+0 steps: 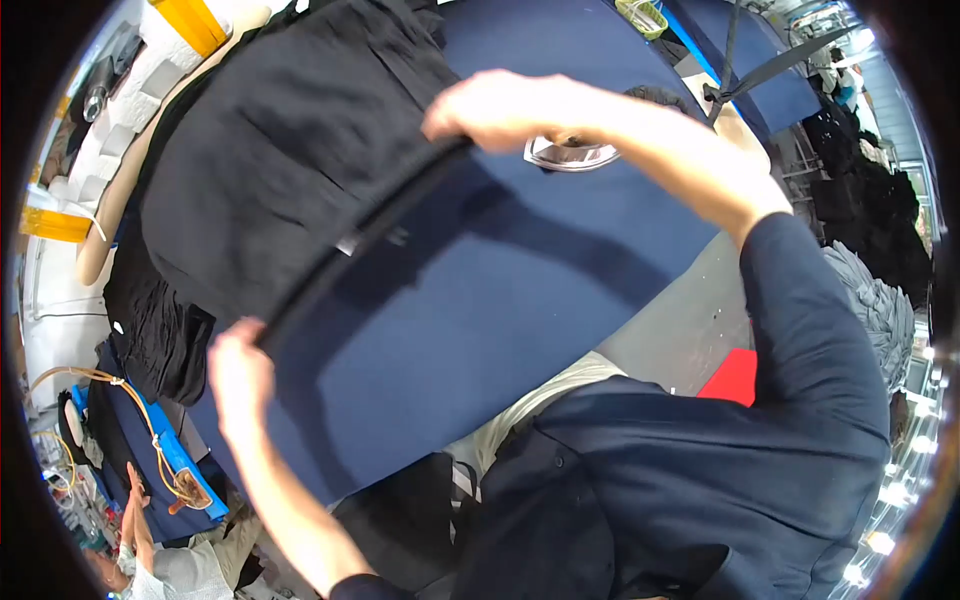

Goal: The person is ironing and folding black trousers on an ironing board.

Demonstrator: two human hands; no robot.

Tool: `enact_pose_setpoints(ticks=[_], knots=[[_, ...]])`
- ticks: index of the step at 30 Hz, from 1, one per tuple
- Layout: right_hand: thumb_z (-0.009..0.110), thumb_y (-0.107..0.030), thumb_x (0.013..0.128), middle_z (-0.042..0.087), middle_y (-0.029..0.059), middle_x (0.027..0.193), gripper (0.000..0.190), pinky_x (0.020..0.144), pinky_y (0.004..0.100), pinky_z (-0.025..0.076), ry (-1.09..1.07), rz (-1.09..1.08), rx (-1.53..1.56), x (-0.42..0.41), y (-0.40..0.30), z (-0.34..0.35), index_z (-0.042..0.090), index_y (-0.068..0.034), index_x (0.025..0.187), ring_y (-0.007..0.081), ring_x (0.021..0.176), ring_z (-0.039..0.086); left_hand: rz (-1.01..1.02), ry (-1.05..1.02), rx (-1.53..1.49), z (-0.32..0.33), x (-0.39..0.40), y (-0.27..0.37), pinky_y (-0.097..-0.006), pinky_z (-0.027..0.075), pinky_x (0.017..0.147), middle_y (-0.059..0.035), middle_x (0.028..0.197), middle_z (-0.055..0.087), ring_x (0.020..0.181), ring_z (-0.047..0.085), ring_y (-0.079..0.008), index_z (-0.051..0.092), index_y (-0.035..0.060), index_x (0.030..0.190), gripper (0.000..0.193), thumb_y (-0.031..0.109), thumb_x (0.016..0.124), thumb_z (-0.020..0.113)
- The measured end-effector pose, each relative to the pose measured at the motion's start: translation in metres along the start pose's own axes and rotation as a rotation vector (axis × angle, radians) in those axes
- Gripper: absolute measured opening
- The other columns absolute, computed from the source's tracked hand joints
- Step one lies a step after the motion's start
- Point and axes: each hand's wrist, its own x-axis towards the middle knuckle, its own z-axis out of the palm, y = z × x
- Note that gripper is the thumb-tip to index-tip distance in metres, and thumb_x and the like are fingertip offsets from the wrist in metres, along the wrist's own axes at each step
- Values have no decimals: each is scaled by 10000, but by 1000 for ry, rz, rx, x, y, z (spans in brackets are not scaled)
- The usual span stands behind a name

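A black garment (262, 150) spreads over the far part of a dark blue padded ironing table (450, 322). Its near edge, a thick dark band with a small white label, is stretched between my two hands and looks raised, casting a shadow on the cover. My left hand (244, 371) grips the left end of that band. At the other end, my right hand (510, 109) holds the edge with bent fingers; both hands are slightly blurred. A clothes iron (574, 155) rests on the cover just beyond my right wrist, partly hidden by my forearm.
Crumpled black fabric (161, 337) hangs at the table's left end. A green basket (643, 18) sits at the far edge. Dark straps (787, 64) hang at upper right. Grey fabric (874, 307) is piled at right. Another person (180, 562) works at lower left, beside a second iron (191, 489).
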Motion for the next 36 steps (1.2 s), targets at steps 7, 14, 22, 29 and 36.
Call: enact_pose_setpoints(ticks=[7,14,22,29,36], knots=[[678,-384,910,505,223,1465,565,1103,511,428,-245,57,173,-162,-74,116,604,-22,1338,372,1383,458,-22,-337,-328,114,-130,34,-442,344,1192,-249,1497,510,1430,438,-394,635,-34,1323,451,199,939,670],[671,-451,942,676,172,874,569,629,358,583,-81,1142,767,-133,-69,120,555,68,1146,243,724,711,-677,-37,-802,161,-110,14,-293,535,765,-136,1079,650,877,605,-151,557,-65,1352,561,296,959,731],[723,-424,914,686,192,931,483,792,418,553,70,936,307,-163,-74,150,569,-19,1128,334,895,687,-425,268,-779,190,-145,-5,-302,508,744,-38,844,555,797,560,-136,592,-19,1118,233,100,953,705],[712,-216,902,657,219,1126,375,941,453,538,606,263,195,-95,-92,169,607,0,1190,390,1052,653,256,147,-757,182,-16,176,-373,513,994,-187,1216,694,1127,670,-334,655,-17,1252,353,118,932,719],[656,-554,874,697,289,924,629,826,504,551,-37,965,540,-112,-57,159,668,75,857,431,947,698,447,152,-456,233,0,205,-517,285,1222,-179,1563,455,1489,368,-361,478,15,1488,682,202,898,765]])
